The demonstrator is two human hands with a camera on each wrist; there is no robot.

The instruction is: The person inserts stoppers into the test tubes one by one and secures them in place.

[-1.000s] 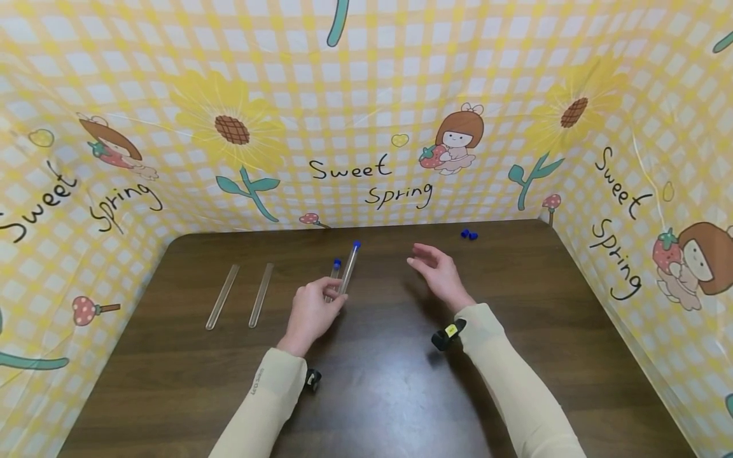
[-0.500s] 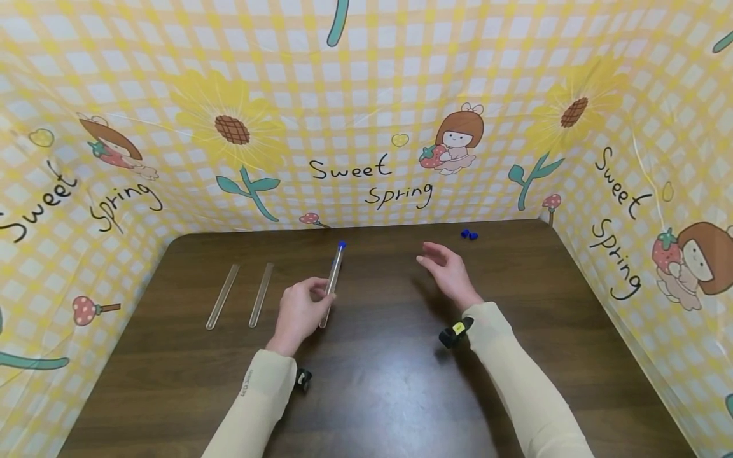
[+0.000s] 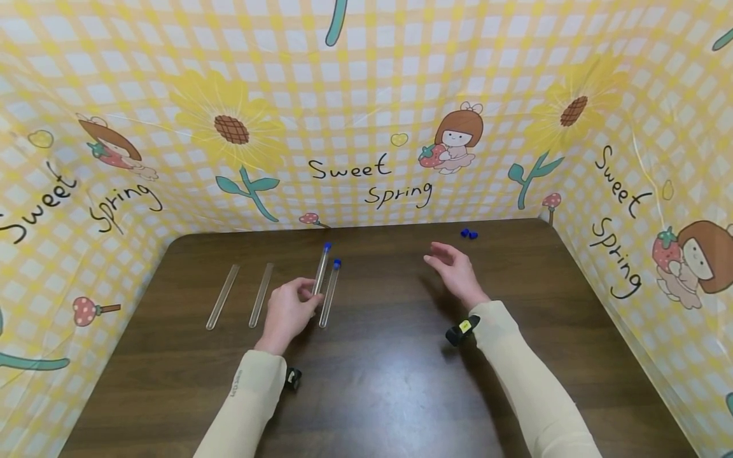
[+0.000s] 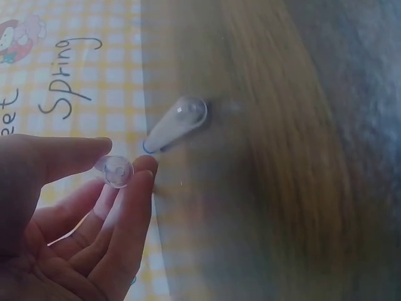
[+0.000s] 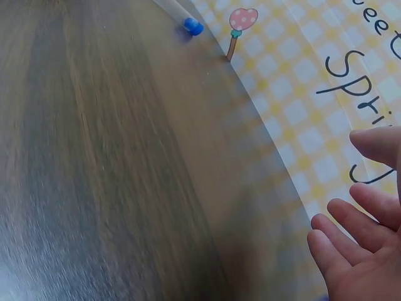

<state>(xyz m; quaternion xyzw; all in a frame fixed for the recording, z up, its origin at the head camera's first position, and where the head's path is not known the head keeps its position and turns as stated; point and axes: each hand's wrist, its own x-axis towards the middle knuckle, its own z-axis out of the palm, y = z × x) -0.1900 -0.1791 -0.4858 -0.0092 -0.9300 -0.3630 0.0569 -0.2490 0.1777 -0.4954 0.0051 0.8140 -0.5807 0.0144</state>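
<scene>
My left hand [image 3: 288,313] pinches one capped tube [image 3: 322,269]; my right hand [image 3: 456,275] is loose and holds nothing. A second capped tube [image 3: 329,297] lies just beside. I think half is done: two bare tubes [image 3: 261,295] and two loose blue caps [image 3: 473,235] are left on the table [image 3: 389,394].

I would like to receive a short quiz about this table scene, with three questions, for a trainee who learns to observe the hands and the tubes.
1. Count: how many loose blue caps lie near the far edge of the table?
2. True or false: the right hand holds nothing.
3. Choose: what does the left hand pinch?
A) an uncapped tube
B) a capped tube
C) a loose cap

Key:
1. Two.
2. True.
3. B; a blue cap sits on its far end.
</scene>
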